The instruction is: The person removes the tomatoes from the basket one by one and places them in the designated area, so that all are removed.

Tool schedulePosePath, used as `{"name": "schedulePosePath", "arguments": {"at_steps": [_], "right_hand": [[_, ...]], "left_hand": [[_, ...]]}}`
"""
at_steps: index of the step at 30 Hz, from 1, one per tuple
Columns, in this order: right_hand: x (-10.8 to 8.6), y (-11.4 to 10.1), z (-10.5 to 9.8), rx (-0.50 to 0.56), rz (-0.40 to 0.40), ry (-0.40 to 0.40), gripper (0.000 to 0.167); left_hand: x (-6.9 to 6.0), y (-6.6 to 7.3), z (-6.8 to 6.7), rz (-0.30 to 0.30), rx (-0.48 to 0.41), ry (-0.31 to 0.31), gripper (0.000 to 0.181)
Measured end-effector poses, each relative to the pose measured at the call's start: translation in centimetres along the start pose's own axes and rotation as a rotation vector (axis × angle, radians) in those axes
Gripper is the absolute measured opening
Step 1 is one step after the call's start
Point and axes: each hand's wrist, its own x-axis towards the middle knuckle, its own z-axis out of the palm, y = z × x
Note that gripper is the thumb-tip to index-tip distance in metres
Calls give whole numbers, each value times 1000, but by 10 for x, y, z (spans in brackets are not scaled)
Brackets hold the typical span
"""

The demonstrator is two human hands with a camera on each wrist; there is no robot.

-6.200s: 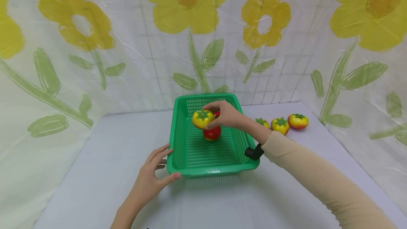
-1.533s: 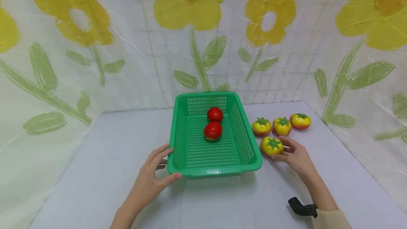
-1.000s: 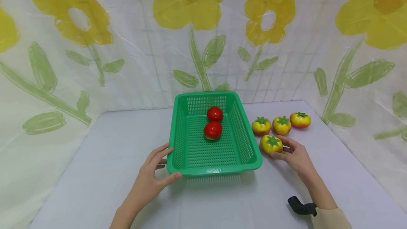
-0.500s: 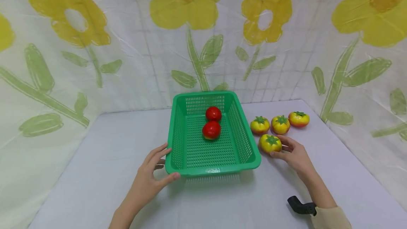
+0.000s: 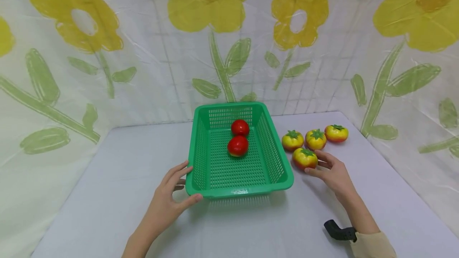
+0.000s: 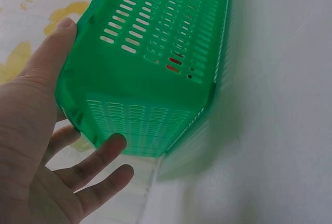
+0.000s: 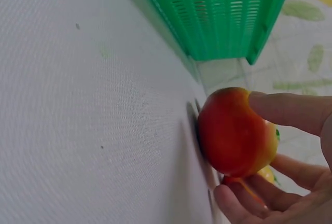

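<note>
A green plastic basket (image 5: 242, 191) stands mid-table with two red toy tomatoes (image 5: 238, 146) lying in it. My left hand (image 5: 167, 198) holds its near left corner, thumb at the front rim and forefinger at the left rim. The other left fingers stick out loosely under the rim in the left wrist view. Right of the basket, my right hand (image 5: 335, 176) holds a yellow-and-red toy tomato (image 5: 305, 159) between thumb and fingers. That tomato is tilted, its green leaf top leaning back; its red underside (image 7: 233, 133) faces the right wrist camera.
Behind the held tomato lie three more yellow-and-red toy tomatoes (image 5: 315, 139), close together on the white table (image 5: 143, 162). A white curtain (image 5: 150, 71) with yellow flowers hangs along the back. A black bent piece (image 5: 338, 232) sits at my right wrist.
Since the oldest frame, my right hand has carried the yellow tomato from above the basket to the table at right. In the last half second it has tilted back slightly. The left hand stays put.
</note>
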Motion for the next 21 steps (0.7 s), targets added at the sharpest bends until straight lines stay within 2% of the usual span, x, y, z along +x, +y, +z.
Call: {"name": "schedulePosePath", "arguments": {"at_steps": [21], "right_hand": [[-1, 1, 2, 27, 9, 39, 68]], "left_hand": [[0, -1, 0, -6, 7, -2, 71]]}}
